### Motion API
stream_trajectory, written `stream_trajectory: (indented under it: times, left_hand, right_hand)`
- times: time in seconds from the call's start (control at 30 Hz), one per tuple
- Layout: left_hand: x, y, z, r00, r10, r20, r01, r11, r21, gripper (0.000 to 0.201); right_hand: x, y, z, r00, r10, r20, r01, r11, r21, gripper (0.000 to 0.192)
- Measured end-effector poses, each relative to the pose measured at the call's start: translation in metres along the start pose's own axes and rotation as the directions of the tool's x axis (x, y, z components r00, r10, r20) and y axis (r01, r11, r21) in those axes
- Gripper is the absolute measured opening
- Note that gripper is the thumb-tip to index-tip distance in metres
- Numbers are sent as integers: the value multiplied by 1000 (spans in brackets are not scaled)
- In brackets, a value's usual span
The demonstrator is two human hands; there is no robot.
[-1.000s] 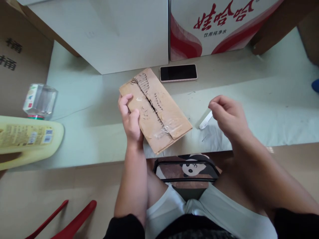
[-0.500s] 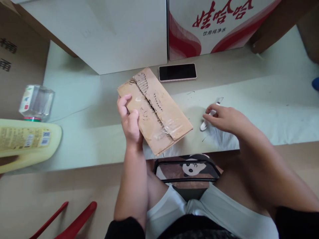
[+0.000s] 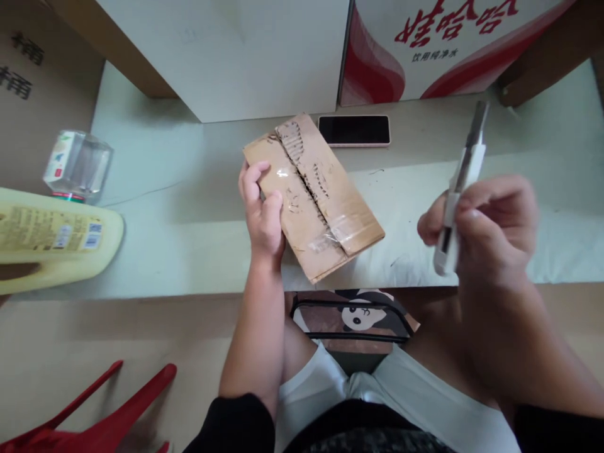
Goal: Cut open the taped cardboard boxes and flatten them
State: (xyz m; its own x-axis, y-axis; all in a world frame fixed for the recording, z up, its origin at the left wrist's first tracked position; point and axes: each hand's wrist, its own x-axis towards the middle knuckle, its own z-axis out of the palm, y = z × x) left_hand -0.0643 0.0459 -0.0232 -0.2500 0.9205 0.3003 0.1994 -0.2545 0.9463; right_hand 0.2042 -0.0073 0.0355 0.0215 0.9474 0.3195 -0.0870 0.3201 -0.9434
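Note:
A brown cardboard box (image 3: 321, 201) is tilted over the table's front part, its top torn and scuffed along the middle seam, with clear tape near the lower end. My left hand (image 3: 265, 211) grips its left edge, thumb on top; some fingertips are hidden beneath. Off to the right, my right hand (image 3: 491, 220) is raised and closed around a white utility knife (image 3: 460, 195). The knife's metal blade is extended and points up and away from me. Box and knife are well apart.
Behind the box lies a phone (image 3: 355, 130), in front of a white carton (image 3: 264, 56) and a red-and-white water carton (image 3: 377, 56). At left are a clear bottle (image 3: 87, 165) and a yellow bottle (image 3: 56, 242). A red stool (image 3: 108, 409) stands on the floor.
My right hand has picked the utility knife up off the table and lifted it toward me, to the right. The left hand still holds the box; the whole view has shifted slightly.

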Motion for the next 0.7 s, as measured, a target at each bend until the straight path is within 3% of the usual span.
stream_trajectory:
  times: [0.07,0.2,0.27,0.4,0.5,0.7]
  left_hand:
    - [0,-4,-1,999,36,7,-36,999,4,40]
    - [2,-15,-6,989,128,72,-133,988,74,44]
    - [2,-20,-8,982,161,97,-170,981,92,45]
    - [2,-23,-8,978,188,91,-195,977,85,46]
    - [2,-23,-7,979,188,83,-196,976,95,46]
    - [3,-21,-7,981,177,79,-184,979,87,45]
  right_hand:
    - [-10,-12,7,985,-9,172,-10,994,111,12]
    - [-23,-18,18,861,6,509,-126,971,202,28]
    - [-24,-15,24,850,-26,526,-82,980,182,27]
    - [-26,-12,37,877,-193,439,221,975,-12,28]
    - [-30,-18,47,850,-279,446,365,924,-117,12]
    - [-37,-21,61,819,-286,497,509,762,-401,14]
